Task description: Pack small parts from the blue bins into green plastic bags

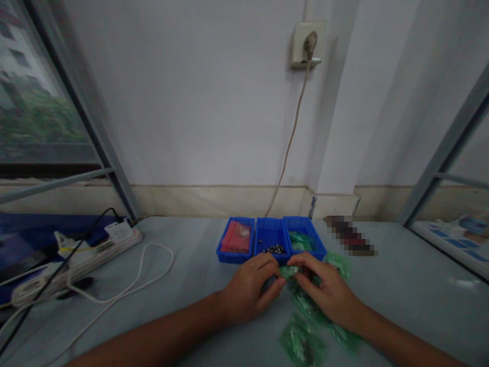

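Observation:
My left hand (250, 288) and my right hand (324, 288) meet over the grey table, just in front of three blue bins. Both pinch a small green plastic bag (289, 271) held between their fingertips. More green bags (303, 346) lie scattered under and near my right forearm. The left bin (236, 239) holds red bags. Small dark metal parts sit in the middle bin (272, 239). The right bin (305, 239) holds green bags.
A white power strip (95, 250) with plugs and white and black cables lies at the left. A cord runs up the wall to a socket (308, 45). A blurred dark object (351, 237) lies right of the bins. A metal frame post (443, 153) stands at the right.

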Available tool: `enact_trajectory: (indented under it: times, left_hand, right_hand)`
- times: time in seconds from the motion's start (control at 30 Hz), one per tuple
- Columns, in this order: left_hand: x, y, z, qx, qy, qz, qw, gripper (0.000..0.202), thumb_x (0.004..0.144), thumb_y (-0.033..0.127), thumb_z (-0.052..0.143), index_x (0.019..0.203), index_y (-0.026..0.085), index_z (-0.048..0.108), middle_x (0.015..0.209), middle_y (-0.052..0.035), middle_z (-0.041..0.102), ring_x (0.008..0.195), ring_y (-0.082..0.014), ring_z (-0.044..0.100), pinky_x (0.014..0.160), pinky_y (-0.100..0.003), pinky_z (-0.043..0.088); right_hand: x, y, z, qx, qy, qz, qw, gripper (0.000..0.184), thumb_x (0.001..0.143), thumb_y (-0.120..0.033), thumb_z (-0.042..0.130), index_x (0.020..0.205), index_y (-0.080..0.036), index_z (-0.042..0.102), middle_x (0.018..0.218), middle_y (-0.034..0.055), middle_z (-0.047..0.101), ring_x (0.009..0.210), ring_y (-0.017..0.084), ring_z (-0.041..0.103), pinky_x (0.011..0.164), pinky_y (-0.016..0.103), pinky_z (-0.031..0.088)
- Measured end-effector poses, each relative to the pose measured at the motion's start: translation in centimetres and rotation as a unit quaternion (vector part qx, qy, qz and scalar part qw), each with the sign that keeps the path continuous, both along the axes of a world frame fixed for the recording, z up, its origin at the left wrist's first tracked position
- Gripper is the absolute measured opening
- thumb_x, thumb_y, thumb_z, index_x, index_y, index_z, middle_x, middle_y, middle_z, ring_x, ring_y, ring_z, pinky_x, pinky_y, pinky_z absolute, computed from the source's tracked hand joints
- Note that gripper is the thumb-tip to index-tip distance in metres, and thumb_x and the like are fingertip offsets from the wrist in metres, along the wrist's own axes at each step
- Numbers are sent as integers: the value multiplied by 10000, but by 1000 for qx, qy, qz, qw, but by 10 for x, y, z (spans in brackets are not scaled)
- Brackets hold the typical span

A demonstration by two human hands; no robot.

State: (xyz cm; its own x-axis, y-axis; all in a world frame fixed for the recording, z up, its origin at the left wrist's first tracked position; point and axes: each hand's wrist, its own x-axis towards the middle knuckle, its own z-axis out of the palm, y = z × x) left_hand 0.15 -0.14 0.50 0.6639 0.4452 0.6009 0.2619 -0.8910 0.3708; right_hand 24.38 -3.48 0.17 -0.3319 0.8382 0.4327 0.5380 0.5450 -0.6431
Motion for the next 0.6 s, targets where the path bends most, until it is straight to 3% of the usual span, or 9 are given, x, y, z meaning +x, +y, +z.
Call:
enact_trajectory:
  times: [0.6]
  left_hand:
    - [0, 1, -2, 9, 13, 4, 1000, 171, 1092, 252, 527, 964, 185, 618, 956, -76, 676, 897, -217, 644, 825, -331, 533]
  right_hand:
    - [0, 1, 2, -5, -10, 17, 1000, 188, 1084, -296, 573, 1203, -248, 710, 973, 32, 758, 801, 212, 695, 699, 288, 532]
